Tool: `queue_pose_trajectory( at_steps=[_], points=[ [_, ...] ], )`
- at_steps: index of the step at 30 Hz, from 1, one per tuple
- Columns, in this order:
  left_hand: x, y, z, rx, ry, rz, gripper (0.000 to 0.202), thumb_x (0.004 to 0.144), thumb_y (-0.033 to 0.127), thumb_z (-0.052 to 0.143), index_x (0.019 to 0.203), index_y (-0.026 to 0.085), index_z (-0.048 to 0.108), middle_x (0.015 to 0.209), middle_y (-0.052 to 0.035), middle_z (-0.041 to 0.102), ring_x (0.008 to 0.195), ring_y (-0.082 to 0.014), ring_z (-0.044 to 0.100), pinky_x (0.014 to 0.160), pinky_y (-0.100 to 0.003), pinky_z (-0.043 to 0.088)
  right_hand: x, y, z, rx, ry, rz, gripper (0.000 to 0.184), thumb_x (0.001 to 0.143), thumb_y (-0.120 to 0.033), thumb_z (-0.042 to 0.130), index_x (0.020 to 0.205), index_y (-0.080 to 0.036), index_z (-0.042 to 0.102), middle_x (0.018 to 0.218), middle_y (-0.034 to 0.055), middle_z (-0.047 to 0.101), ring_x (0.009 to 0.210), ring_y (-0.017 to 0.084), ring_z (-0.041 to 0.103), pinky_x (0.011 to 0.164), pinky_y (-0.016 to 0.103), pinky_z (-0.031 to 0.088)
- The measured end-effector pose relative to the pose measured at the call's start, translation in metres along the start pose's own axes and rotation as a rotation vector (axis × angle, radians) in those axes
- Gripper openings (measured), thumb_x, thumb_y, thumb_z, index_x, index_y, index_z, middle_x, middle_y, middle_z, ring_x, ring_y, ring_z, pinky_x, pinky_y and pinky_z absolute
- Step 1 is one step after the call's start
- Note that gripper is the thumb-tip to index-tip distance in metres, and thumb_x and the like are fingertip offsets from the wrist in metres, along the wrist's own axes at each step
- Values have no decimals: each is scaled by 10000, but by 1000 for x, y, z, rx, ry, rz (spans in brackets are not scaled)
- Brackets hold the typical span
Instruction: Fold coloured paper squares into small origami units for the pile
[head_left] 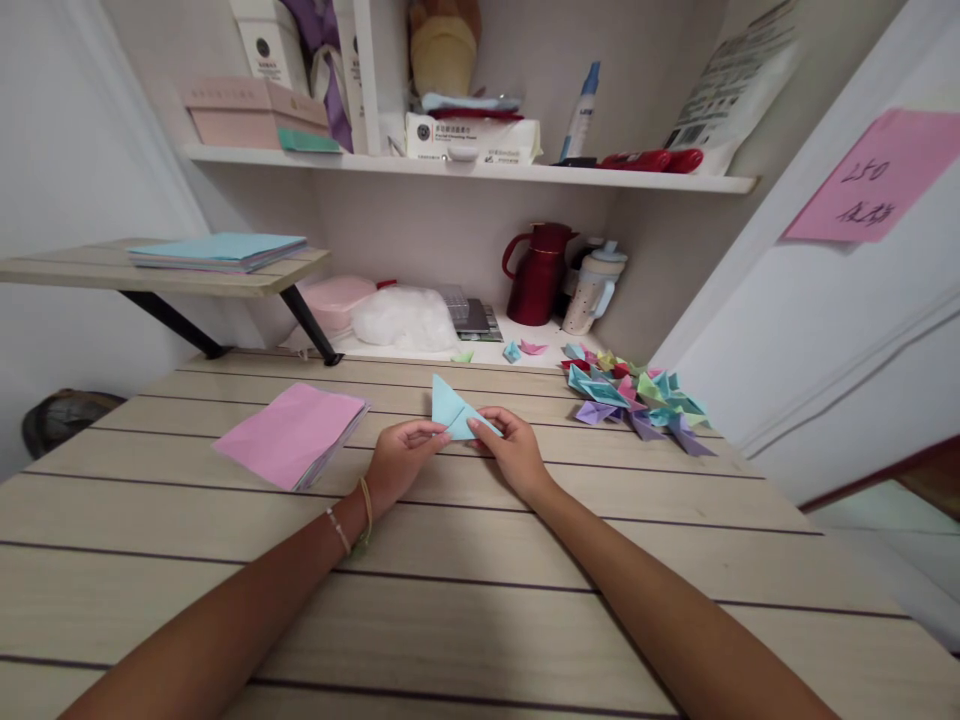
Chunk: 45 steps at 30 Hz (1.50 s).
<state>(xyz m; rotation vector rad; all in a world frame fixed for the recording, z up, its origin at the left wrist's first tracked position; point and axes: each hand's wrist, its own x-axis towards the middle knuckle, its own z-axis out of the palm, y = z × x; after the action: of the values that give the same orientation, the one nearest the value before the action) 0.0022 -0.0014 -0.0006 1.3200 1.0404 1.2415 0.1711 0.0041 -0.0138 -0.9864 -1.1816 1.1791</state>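
Observation:
A light blue sheet of folded paper is held up over the table between both hands, folded into a triangular shape with one point upward. My left hand pinches its lower left edge between thumb and fingers. On the lower right side, my right hand grips the paper with the thumb in front and fingers behind. To the left lies a stack of coloured paper, pink on top. Several folded paper boats in mixed colours are heaped at the right.
At the back stand a red thermos jug and a pale tumbler. A small raised shelf on black brackets holds more paper. Loose folded pieces, one pink, lie near the table's far edge. An upper shelf crosses above.

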Motion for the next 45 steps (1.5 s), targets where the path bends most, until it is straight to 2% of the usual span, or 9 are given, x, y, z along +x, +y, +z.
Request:
queue_pose_trajectory(
  at_steps=[2, 4, 7, 10, 13, 19, 25, 32, 45],
  points=[
    [0, -1, -1, -59, -33, 0, 317, 619, 275, 712, 874, 150, 571, 713, -38, 692, 683, -176, 664, 682, -285, 509, 0, -1, 1, 61, -5, 3, 430, 629, -419, 688, 983, -197, 583, 651, -17, 603, 545, 116, 549, 545, 252, 462],
    [1, -1, -1, -108, -21, -1, 397, 639, 269, 701, 955, 167, 484, 710, -26, 682, 650, -164, 663, 647, -275, 506, -1, -1, 1, 67, -23, 14, 473, 641, -414, 680, 1044, -193, 568, 629, -19, 596, 539, 116, 550, 552, 256, 466],
    [2, 0, -2, -105, 13, 3, 424, 654, 272, 687, 984, 168, 443, 728, -29, 675, 628, -157, 657, 618, -265, 499, -1, -1, 1, 16, -46, 23, 351, 657, -422, 663, 896, -166, 642, 676, 18, 617, 594, 131, 554, 580, 262, 468],
    [3, 0, -2, -43, -16, 8, 309, 672, 297, 664, 904, 143, 529, 741, -49, 673, 635, -155, 646, 611, -254, 487, -1, -3, 1, -59, -28, -19, 273, 682, -432, 635, 756, -171, 670, 713, 32, 630, 649, 148, 549, 581, 259, 456],
    [4, -1, -2, 2, -47, 23, 246, 691, 322, 639, 844, 134, 595, 722, -52, 673, 641, -150, 633, 618, -248, 477, -1, -4, 1, -101, -11, -61, 270, 697, -431, 619, 729, -170, 680, 702, 30, 640, 658, 153, 548, 609, 269, 446],
    [5, 1, -2, 6, -21, 12, 249, 703, 346, 623, 842, 140, 614, 648, -18, 654, 611, -131, 604, 629, -242, 469, -3, 0, 0, -24, -46, -14, 241, 657, -383, 673, 753, -163, 693, 742, 42, 667, 647, 148, 562, 644, 287, 443],
    [3, 4, -3, -25, -64, -20, 262, 701, 349, 631, 843, 129, 622, 678, -32, 657, 624, -132, 601, 641, -244, 469, -3, -4, 0, -21, 17, 9, 237, 556, -364, 748, 653, -160, 677, 592, 11, 630, 526, 116, 511, 516, 247, 389],
    [6, -1, -10, -121, -156, -68, 226, 711, 347, 632, 791, 136, 628, 704, -30, 646, 644, -118, 587, 673, -238, 479, -3, -8, -1, 144, -117, 71, 242, 589, -379, 727, 568, -167, 613, 516, -33, 570, 470, 82, 464, 491, 221, 369],
    [7, -1, -12, -182, -193, -100, 225, 709, 337, 640, 803, 134, 630, 784, -43, 656, 701, -126, 597, 721, -260, 487, -3, -13, -6, 153, -303, 95, 221, 639, -382, 700, 715, -182, 644, 669, -14, 626, 604, 108, 559, 640, 240, 438]
  ],
)
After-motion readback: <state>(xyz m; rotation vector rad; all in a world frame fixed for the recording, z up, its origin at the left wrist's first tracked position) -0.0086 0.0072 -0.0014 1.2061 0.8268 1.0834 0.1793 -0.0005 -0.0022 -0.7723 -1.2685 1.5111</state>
